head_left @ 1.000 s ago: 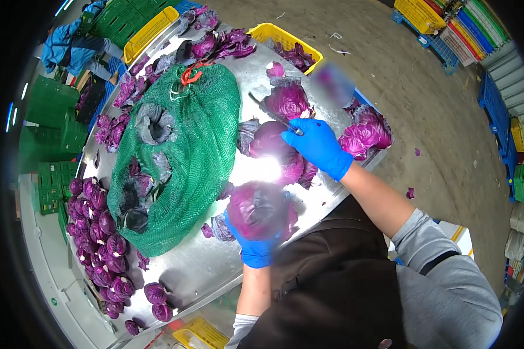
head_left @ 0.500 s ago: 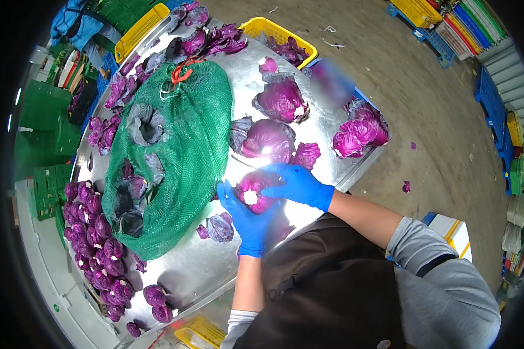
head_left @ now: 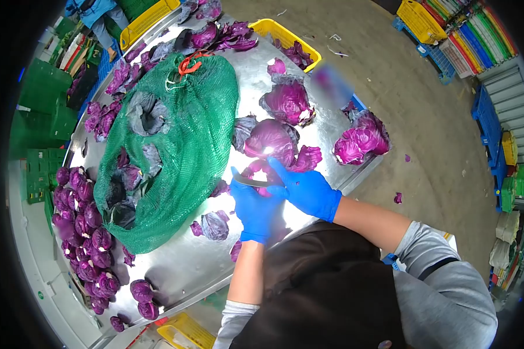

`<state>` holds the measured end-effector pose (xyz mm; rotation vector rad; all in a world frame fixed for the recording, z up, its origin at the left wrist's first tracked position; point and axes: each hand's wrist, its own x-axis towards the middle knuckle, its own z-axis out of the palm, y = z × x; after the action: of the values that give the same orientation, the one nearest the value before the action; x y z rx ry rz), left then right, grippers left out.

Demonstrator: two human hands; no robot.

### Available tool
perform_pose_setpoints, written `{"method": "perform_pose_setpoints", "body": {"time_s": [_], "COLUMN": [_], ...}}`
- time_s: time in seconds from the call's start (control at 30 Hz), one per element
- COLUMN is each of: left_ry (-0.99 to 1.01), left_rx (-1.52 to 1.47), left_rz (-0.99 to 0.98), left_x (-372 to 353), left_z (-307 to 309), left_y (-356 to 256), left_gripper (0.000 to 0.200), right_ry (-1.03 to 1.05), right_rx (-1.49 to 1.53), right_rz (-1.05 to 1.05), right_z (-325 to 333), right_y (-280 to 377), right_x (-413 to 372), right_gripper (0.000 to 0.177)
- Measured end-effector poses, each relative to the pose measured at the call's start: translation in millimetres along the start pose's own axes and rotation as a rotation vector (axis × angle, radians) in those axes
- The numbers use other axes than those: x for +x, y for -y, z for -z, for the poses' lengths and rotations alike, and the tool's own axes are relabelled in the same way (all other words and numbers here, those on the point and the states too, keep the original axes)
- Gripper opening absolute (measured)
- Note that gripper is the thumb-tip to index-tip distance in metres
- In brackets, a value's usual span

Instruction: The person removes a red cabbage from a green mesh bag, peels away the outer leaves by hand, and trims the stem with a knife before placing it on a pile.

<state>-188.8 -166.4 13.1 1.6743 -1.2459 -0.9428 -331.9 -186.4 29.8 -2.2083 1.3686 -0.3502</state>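
Note:
A red cabbage (head_left: 255,171) with a pale cut stem sits between my hands over the metal table. My left hand (head_left: 252,208), in a blue glove, is wrapped round its near side. Across the cabbage lies the curved blade of a knife (head_left: 251,182). Its handle appears to be inside my right hand (head_left: 310,192), also gloved in blue; the fingers partly hide it. Just beyond sits a larger red cabbage (head_left: 269,139) with loose leaves beside it. To the left of my hands, a green mesh sack (head_left: 183,151) holds dark outer leaves.
Several trimmed cabbages (head_left: 87,238) line the table's left edge. Peeled leaves (head_left: 214,225) lie near my left hand. More cabbages (head_left: 288,102) sit farther back and right. A yellow crate (head_left: 268,26) stands beyond the table (head_left: 183,264). Another person (head_left: 102,20) is at the far left.
The knife blade now shows across the cabbage between my hands. My right hand has shifted slightly right and down, and my left hand has turned around the cabbage. The view has tilted a little.

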Motion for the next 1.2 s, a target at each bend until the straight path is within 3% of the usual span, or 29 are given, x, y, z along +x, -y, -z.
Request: {"method": "perform_pose_setpoints", "body": {"time_s": [0.1, 0.2, 0.27, 0.3, 0.37, 0.4, 0.43, 0.5, 0.53, 0.57, 0.63, 0.67, 0.7, 0.77, 0.83, 0.9, 0.97, 1.03, 1.07, 1.13, 1.17, 1.2], "left_ry": [-0.110, -0.051, -0.082, -0.113, -0.079, -0.052, -0.052, -0.100, -0.044, -0.038, -0.065, -0.084, -0.089, 0.015, 0.079, 0.191, 0.217, 0.206, 0.256, 0.231, 0.204, 0.203], "left_rx": [0.251, 0.420, 0.386, 0.348, 0.317, 0.292, 0.289, 0.424, 0.355, 0.359, 0.146, 0.122, 0.127, 0.146, 0.215, 0.329, 0.352, 0.180, -0.213, -0.201, -0.200, -0.198], "left_rz": [-0.065, 0.023, 0.013, 0.000, 0.004, 0.014, 0.008, -0.187, -0.250, -0.252, -0.189, -0.190, -0.188, -0.213, -0.257, -0.275, -0.264, -0.205, -0.058, 0.008, 0.073, 0.075], "left_x": [1, -3, -4, -3, 5, 5, 0, -23, -29, -31, -37, -38, -40, -45, -49, -49, -45, -36, -33, -28, -27, -30], "left_z": [-4, 2, 0, -3, -4, -5, -6, -2, -1, 3, 8, 10, 16, 30, 36, 36, 31, 28, 21, 21, 22, 22], "left_y": [7, -10, -6, -4, 4, 6, 2, -6, 0, 3, 5, 13, 15, 20, 24, 23, 22, 13, 2, -10, -11, -6], "left_gripper": [0.071, 0.074, 0.075, 0.075, 0.079, 0.082, 0.082, 0.088, 0.090, 0.090, 0.088, 0.092, 0.092, 0.098, 0.101, 0.102, 0.105, 0.106, 0.115, 0.119, 0.124, 0.124], "right_ry": [-0.047, -0.115, 0.153, 0.151, 0.061, -0.137, -0.141, 0.395, 0.338, 0.336, 0.134, -0.152, -0.149, -0.085, 0.006, -0.062, -0.019, 0.006, 0.005, 0.347, 0.349, 0.262], "right_rx": [-0.055, 0.046, 0.051, 0.051, 0.238, 0.086, 0.081, 0.440, -0.114, -0.108, 0.351, 0.266, 0.270, 0.449, 0.392, 0.201, 0.207, 0.582, 0.585, 0.764, 0.766, 0.566], "right_rz": [0.071, 0.089, -0.059, -0.059, 0.021, 0.279, 0.279, -0.354, 0.021, 0.017, 0.047, 0.019, 0.023, -0.201, -0.286, -0.412, -0.374, 0.166, 0.168, -0.005, -0.002, 0.091], "right_z": [-17, -18, 3, 3, 4, -17, -5, 19, 13, -2, -14, -18, -24, -43, -27, 9, 6, -7, -8, -5, -13, -24], "right_y": [-13, -19, -10, -10, -17, -38, -44, -57, -73, -81, -76, -62, -67, -84, -84, -62, -37, -24, -19, -8, -13, -24], "right_x": [0, 15, 25, 30, 34, 37, 45, 67, 69, 67, 53, 42, 43, 43, 43, 37, 24, 20, 20, 22, 28, 36], "right_gripper": [0.071, 0.065, 0.054, 0.054, 0.043, 0.039, 0.039, 0.033, 0.034, 0.034, 0.037, 0.041, 0.041, 0.044, 0.052, 0.057, 0.063, 0.073, 0.073, 0.067, 0.067, 0.063]}}
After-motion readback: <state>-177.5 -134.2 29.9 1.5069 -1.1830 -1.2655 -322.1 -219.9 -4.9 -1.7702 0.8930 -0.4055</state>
